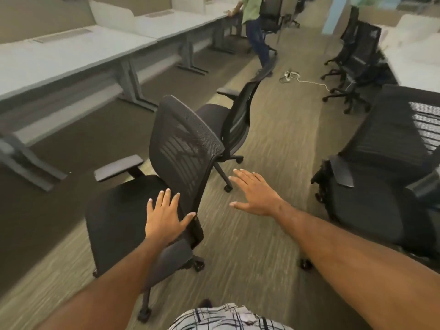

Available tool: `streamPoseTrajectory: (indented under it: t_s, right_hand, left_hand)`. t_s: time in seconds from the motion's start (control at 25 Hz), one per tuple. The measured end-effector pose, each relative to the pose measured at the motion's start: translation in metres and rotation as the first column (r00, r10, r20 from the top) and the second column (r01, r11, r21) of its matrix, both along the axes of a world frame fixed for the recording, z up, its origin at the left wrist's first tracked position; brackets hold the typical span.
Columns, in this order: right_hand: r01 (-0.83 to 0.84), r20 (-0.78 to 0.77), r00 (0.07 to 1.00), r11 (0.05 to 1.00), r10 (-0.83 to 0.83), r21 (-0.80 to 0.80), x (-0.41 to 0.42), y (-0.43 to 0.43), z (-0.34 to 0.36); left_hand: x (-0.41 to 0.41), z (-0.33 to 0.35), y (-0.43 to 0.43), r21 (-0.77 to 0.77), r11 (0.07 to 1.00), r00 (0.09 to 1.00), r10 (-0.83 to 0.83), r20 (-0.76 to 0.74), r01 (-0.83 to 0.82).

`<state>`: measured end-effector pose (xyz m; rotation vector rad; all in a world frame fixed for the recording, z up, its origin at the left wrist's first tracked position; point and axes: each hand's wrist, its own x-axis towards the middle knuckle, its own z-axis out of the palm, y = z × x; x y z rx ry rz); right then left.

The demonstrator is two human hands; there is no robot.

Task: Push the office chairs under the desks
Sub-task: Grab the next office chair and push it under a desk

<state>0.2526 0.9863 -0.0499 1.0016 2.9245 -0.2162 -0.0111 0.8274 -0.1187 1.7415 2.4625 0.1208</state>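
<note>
Carpeted aisle (273, 129): left hand (164, 217) spread on the chair (185, 144), right hand (256, 194) spread in air. One-sided pushing may swivel it, knocking armrest (119, 167) against surface (59, 58).

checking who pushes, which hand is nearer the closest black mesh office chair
Left. The left hand is by the black mesh office chair, at its lower backrest; the right hand hovers apart, rightward.

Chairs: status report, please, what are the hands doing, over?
Left hand open at near chair's back; right hand open, free. Chair out in the aisle, not under desk. Second chair close beyond.
</note>
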Motion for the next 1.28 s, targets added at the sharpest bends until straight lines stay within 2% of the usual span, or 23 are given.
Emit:
streamPoseTrajectory:
  t_s: [0.24, 0.44, 0.56, 0.64, 0.72, 0.76, 0.8, 0.84, 1.0, 1.28]
  right_hand:
    - [-0.093, -0.218, 0.970, 0.994, 0.102, 0.052, -0.057, 0.100, 0.023]
    - [-0.199, -0.226, 0.951, 0.976, 0.213, 0.083, -0.112, 0.197, 0.037]
    - [-0.291, -0.191, 0.933, 0.952, 0.304, 0.093, -0.146, 0.254, 0.042]
    - [-0.365, -0.178, 0.910, 0.927, 0.376, 0.089, -0.172, 0.289, 0.046]
    - [-0.446, -0.179, 0.874, 0.892, 0.453, 0.078, -0.196, 0.314, 0.049]
    - [-0.486, -0.177, 0.852, 0.870, 0.492, 0.079, -0.207, 0.325, 0.049]
    - [-0.529, -0.167, 0.829, 0.845, 0.534, 0.076, -0.218, 0.336, 0.049]
    - [-0.565, -0.153, 0.808, 0.822, 0.569, 0.072, -0.227, 0.344, 0.049]
    - [-0.674, -0.144, 0.726, 0.737, 0.673, 0.046, -0.252, 0.352, 0.047]
    - [-0.749, -0.133, 0.650, 0.660, 0.748, 0.052, -0.244, 0.337, 0.043]
  left_hand:
    - [-0.013, 0.025, 0.084, 0.076, 0.989, 0.992, 0.121, 0.043, -0.124]
    - [-0.013, 0.052, 0.147, 0.168, 0.952, 0.965, 0.241, 0.108, -0.256]
    - [-0.002, 0.072, 0.194, 0.148, 0.926, 0.922, 0.309, 0.232, -0.348]
    - [0.009, 0.083, 0.233, 0.078, 0.884, 0.833, 0.402, 0.381, -0.462]
    - [0.024, 0.087, 0.268, -0.038, 0.794, 0.621, 0.503, 0.601, -0.606]
    - [0.030, 0.086, 0.283, -0.094, 0.741, 0.520, 0.550, 0.653, -0.665]
    - [0.034, 0.084, 0.296, -0.138, 0.690, 0.460, 0.604, 0.651, -0.710]
    - [0.037, 0.083, 0.304, -0.166, 0.657, 0.441, 0.651, 0.618, -0.735]
    - [0.045, 0.085, 0.303, -0.177, 0.642, 0.484, 0.705, 0.518, -0.746]
    - [0.071, 0.090, 0.242, -0.141, 0.734, 0.583, 0.626, 0.517, -0.664]
